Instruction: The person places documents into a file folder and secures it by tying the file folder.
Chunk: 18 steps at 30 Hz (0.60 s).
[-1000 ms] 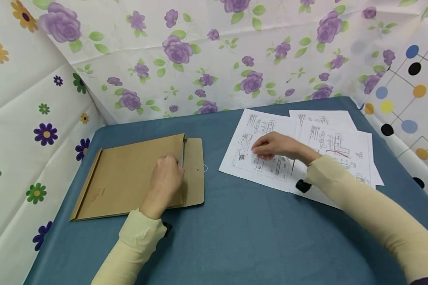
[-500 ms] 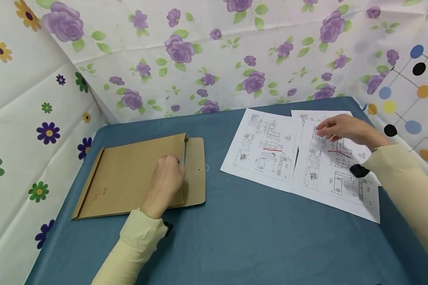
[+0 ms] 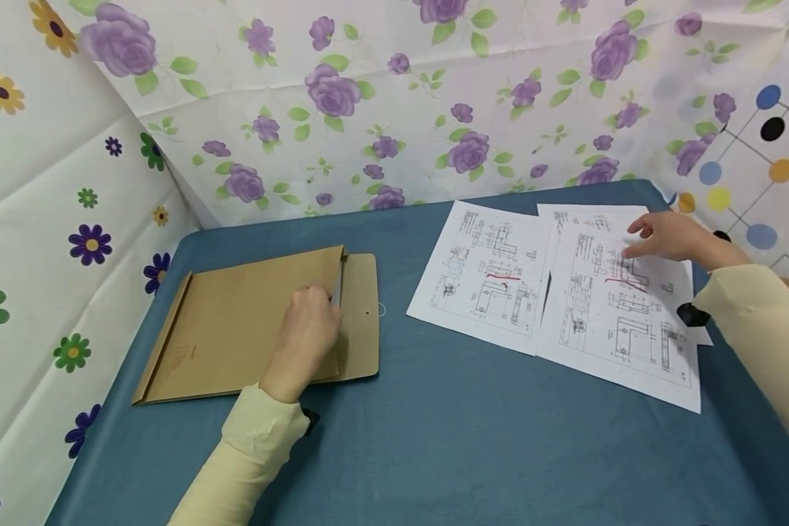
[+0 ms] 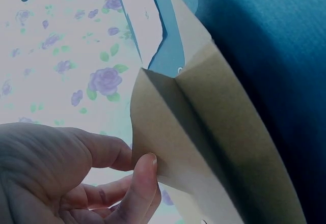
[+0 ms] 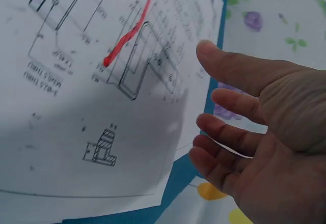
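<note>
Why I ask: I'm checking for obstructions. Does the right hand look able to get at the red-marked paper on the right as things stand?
Probably yes: the right hand looks empty, is close by the red-marked paper, and nothing appears to stand between them.

One folder (image 3: 237,329), three visible sheets of paper (image 3: 592,321), one left hand (image 3: 305,332), one right hand (image 3: 682,238), two sleeves (image 3: 246,460), one bench (image 3: 473,446).

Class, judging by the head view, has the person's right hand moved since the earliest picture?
Yes: judged against the left drawing sheet, the right hand has moved rightward, from over that sheet to beyond it.
</note>
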### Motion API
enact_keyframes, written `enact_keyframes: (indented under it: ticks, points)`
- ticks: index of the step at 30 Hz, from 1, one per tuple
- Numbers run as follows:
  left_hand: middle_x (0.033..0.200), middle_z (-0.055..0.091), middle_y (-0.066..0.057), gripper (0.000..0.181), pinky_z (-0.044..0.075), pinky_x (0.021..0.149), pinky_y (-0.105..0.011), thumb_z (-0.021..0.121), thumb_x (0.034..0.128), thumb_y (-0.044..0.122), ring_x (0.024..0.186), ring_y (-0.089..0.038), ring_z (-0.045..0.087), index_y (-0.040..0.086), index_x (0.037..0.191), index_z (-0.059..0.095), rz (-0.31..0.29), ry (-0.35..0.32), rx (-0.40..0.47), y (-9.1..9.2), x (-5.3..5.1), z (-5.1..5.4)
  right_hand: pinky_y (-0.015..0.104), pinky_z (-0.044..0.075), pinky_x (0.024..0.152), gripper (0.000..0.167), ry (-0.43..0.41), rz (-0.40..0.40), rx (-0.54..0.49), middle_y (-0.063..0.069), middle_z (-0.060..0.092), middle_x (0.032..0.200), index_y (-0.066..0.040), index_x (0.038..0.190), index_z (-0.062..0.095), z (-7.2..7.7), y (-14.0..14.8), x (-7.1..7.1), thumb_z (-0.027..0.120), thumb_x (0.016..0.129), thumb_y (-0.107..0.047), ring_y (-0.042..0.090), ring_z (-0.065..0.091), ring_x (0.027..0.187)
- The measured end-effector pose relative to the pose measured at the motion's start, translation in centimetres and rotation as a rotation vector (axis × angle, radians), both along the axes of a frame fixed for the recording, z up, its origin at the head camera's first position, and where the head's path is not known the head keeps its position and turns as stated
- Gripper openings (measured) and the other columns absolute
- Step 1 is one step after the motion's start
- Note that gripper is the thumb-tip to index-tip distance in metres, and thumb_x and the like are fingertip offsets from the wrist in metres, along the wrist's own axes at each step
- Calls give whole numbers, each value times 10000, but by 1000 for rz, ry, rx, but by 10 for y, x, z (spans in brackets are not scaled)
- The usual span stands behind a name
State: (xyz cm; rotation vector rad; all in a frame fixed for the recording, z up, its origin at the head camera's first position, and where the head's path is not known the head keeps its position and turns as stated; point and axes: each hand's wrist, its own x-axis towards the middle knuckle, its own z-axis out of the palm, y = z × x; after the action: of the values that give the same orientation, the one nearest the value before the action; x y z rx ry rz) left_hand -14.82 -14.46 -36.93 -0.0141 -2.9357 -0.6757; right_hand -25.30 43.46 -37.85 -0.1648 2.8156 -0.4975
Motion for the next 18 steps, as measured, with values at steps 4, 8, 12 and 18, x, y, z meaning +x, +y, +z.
enact_keyframes:
  ticks: [4,8,12,18]
  points:
    - [1016,669,-312,196,569,660,-451,568,892,-89,787,-375,667,-140,1058,659,0,-12,5,0,0,-1,690,441,893,888,-5,11,48,466,451,1323,156,1402,444,-9,4,-5,811,872,-455,589,493,1156]
    - [1016,671,-307,198,566,658,-445,570,888,-95,777,-358,659,-137,1058,662,-4,-6,5,1,1,-1,688,436,887,988,-5,43,141,481,433,1326,157,1403,442,-13,5,-6,846,805,-518,619,453,1175]
    - [990,666,-301,180,558,647,-439,567,890,-97,755,-348,646,-135,1038,662,-6,2,-3,2,1,-1,700,417,898,1006,-20,76,203,488,427,1317,166,1383,453,-13,5,-7,853,782,-535,634,422,1187]
    - [993,669,-296,180,563,647,-437,573,890,-90,759,-345,650,-134,1035,672,4,0,-13,2,2,-1,718,392,927,984,-72,67,169,487,382,1347,155,1377,451,-12,5,-12,851,788,-525,618,407,1199]
